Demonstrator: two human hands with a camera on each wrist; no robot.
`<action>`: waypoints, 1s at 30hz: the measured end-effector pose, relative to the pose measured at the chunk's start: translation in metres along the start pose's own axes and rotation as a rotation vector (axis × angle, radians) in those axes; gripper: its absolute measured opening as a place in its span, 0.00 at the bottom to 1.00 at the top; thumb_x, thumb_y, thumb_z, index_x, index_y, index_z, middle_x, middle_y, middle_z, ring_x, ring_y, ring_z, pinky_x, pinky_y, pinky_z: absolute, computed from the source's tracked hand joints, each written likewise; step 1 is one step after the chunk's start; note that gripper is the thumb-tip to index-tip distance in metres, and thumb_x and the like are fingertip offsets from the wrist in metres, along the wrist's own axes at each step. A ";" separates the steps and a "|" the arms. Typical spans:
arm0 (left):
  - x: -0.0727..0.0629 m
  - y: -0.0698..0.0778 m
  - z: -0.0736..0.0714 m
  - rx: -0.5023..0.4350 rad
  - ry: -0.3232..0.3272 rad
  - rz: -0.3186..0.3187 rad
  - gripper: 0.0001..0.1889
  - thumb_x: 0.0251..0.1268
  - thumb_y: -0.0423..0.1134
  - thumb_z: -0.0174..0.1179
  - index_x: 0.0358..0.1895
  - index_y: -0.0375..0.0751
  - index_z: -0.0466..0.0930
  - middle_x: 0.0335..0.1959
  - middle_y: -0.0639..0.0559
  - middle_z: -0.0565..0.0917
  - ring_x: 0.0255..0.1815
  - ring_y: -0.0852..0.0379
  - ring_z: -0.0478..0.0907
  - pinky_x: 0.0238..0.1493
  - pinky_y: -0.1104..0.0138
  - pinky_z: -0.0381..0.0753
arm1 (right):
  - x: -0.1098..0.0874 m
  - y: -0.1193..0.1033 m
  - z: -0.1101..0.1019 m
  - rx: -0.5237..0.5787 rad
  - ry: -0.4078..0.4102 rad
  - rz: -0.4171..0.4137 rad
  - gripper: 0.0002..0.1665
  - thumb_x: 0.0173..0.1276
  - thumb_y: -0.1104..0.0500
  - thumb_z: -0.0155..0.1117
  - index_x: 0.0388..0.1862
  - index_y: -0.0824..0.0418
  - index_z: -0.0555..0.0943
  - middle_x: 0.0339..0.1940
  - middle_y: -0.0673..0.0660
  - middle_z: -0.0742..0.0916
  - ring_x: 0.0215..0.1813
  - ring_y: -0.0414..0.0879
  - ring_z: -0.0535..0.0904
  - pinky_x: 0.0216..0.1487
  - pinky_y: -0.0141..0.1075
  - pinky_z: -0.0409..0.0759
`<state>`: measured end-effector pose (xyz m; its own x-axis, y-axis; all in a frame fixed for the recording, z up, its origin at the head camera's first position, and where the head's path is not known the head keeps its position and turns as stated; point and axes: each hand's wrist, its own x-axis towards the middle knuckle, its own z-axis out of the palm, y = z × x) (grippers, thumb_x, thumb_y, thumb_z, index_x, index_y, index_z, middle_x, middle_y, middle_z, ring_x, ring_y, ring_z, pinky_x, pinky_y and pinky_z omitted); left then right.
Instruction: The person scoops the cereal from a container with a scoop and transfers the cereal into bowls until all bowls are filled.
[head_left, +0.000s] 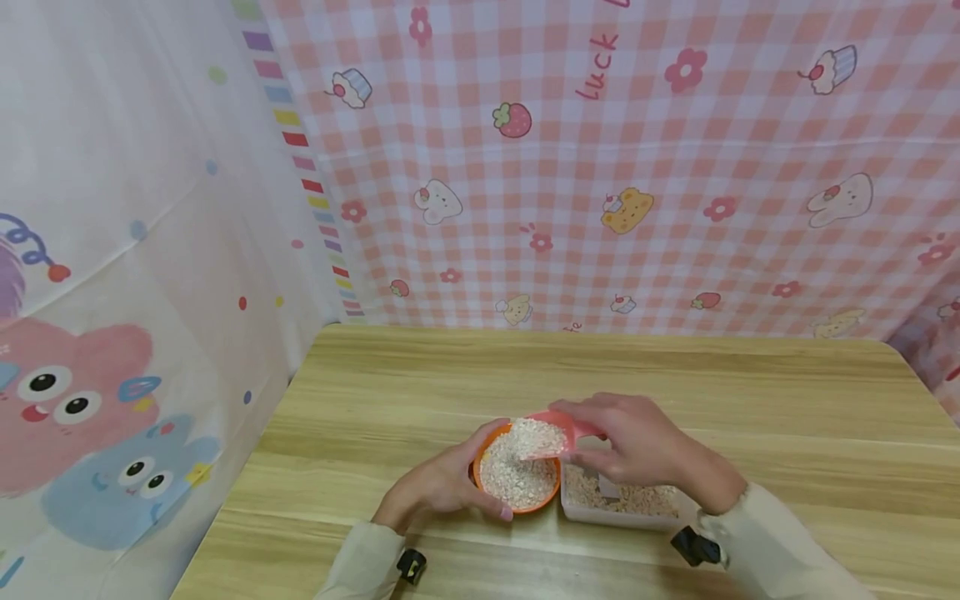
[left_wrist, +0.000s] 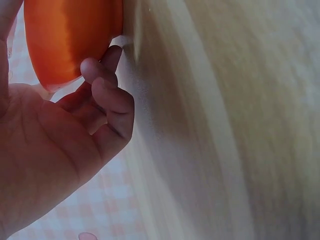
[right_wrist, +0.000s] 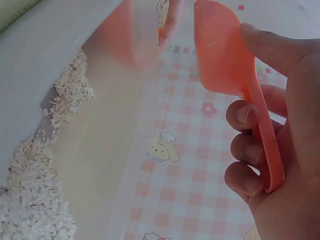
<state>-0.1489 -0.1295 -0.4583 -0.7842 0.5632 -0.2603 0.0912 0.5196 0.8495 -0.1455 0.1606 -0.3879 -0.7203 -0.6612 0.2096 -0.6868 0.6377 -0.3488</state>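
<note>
An orange bowl full of pale oat-like flakes stands on the table, its orange side large in the left wrist view. My left hand grips it, thumb at the near rim and curled fingers low against the side. My right hand holds a pink scoop by its handle, tilted over the bowl, with flakes heaped at its mouth. In the right wrist view, the fingers curl round the scoop handle. Beside the bowl, below my right hand, a clear plastic box holds more flakes.
The wooden table has rounded far corners. A pink checked cloth hangs behind it, and a white cartoon-printed cloth hangs along the left. A grey piece lies among the flakes in the box.
</note>
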 end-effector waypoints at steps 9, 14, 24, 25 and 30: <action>0.000 0.000 0.000 -0.015 0.001 0.006 0.62 0.42 0.46 0.82 0.80 0.59 0.46 0.74 0.42 0.65 0.73 0.43 0.62 0.72 0.44 0.57 | 0.008 -0.010 0.000 -0.110 -0.007 -0.073 0.33 0.64 0.41 0.68 0.64 0.54 0.79 0.45 0.52 0.88 0.42 0.43 0.83 0.38 0.40 0.80; 0.001 -0.001 0.001 -0.026 0.003 0.008 0.62 0.41 0.45 0.82 0.79 0.59 0.47 0.73 0.42 0.66 0.73 0.43 0.62 0.72 0.43 0.57 | 0.011 -0.017 0.000 -0.178 -0.012 -0.103 0.32 0.63 0.41 0.69 0.63 0.54 0.79 0.41 0.52 0.87 0.39 0.43 0.82 0.33 0.38 0.79; 0.000 -0.001 0.000 -0.002 0.004 -0.014 0.62 0.41 0.49 0.82 0.79 0.63 0.46 0.73 0.43 0.66 0.72 0.43 0.62 0.71 0.43 0.58 | 0.019 -0.028 -0.003 -0.280 -0.043 -0.125 0.33 0.63 0.39 0.69 0.61 0.54 0.80 0.34 0.48 0.85 0.34 0.42 0.79 0.28 0.33 0.75; 0.000 -0.001 0.000 -0.004 0.005 -0.017 0.62 0.40 0.49 0.82 0.79 0.63 0.46 0.73 0.44 0.66 0.72 0.43 0.63 0.71 0.43 0.58 | 0.020 -0.029 -0.003 -0.289 -0.041 -0.133 0.32 0.62 0.39 0.70 0.61 0.54 0.80 0.33 0.48 0.85 0.34 0.41 0.79 0.28 0.33 0.75; 0.000 -0.001 0.001 -0.009 0.007 -0.013 0.62 0.41 0.49 0.81 0.79 0.63 0.47 0.73 0.46 0.66 0.72 0.45 0.63 0.71 0.44 0.58 | 0.021 -0.032 -0.005 -0.331 -0.002 -0.176 0.31 0.61 0.39 0.71 0.58 0.54 0.82 0.29 0.47 0.84 0.30 0.40 0.77 0.24 0.30 0.72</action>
<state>-0.1484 -0.1297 -0.4593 -0.7898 0.5516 -0.2682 0.0752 0.5211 0.8502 -0.1389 0.1278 -0.3680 -0.5888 -0.7724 0.2382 -0.7942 0.6076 0.0068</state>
